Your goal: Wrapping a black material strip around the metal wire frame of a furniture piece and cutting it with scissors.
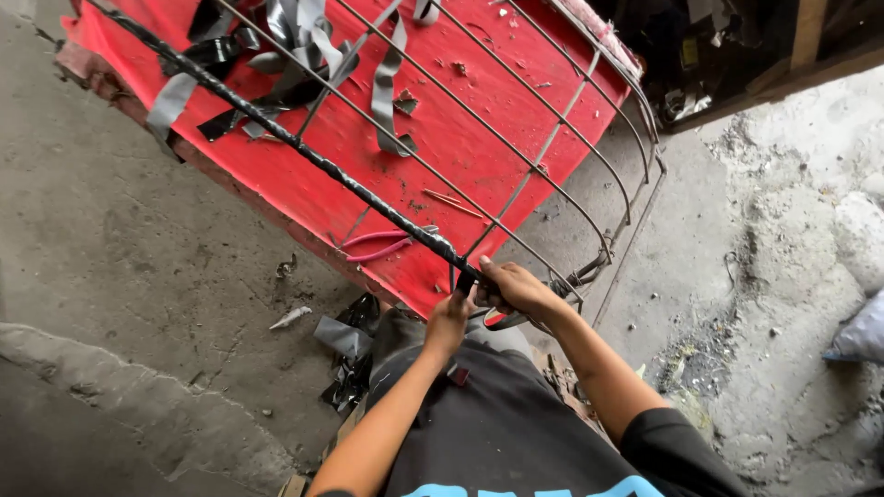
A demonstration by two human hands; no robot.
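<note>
Both hands pinch black strip at wire frame's near rim.
Left hand (449,319) and right hand (512,285) grip rubbery strip (276,129) wound round rusty curved wire frame (552,138), over red board (442,129); strip scraps (350,359) on concrete.

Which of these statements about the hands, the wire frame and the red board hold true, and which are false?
1. Both hands grip the wire frame at its near edge. True: the left hand and right hand meet there.
2. The frame's thick rod is bare metal. False: dark strip is wound along it.
3. The board under the frame is red. True.
4. Loose grey strips lie on the board at its far end. True.
5. The floor is wooden planks. False: it is rough concrete with scraps on it.
6. The right hand holds a hammer. False: no hammer shows; its fingers close on the frame and a dark strip.
</note>
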